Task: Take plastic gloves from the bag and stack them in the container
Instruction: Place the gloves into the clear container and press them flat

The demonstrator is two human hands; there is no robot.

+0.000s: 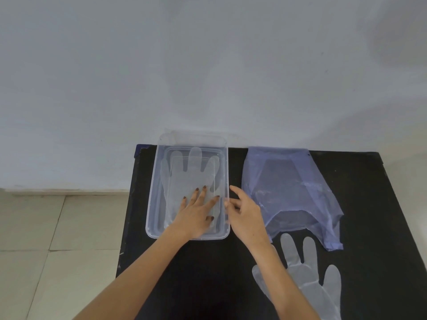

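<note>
Left hand [196, 213] lies flat, fingers [200, 195] spread and released, pressing a plastic glove [187, 174] inside the clear container [153, 192] on the black tabletop [208, 262]. Right hand [245, 215] touches the container's right rim, fingers loosely curled, grasping nothing visible. A purple bag [288, 188] lies just beside it, with another glove [309, 273] nearer the person.

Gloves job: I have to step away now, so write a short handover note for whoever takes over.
Left hand: open, flat on the glove in the container.
Right hand: open, empty, at the container's right rim.
Bag: flat on the table, right of the container.
Done: at least one glove laid in the container.
Left: a loose glove lies near the right forearm; stack it, then check the bag.
</note>
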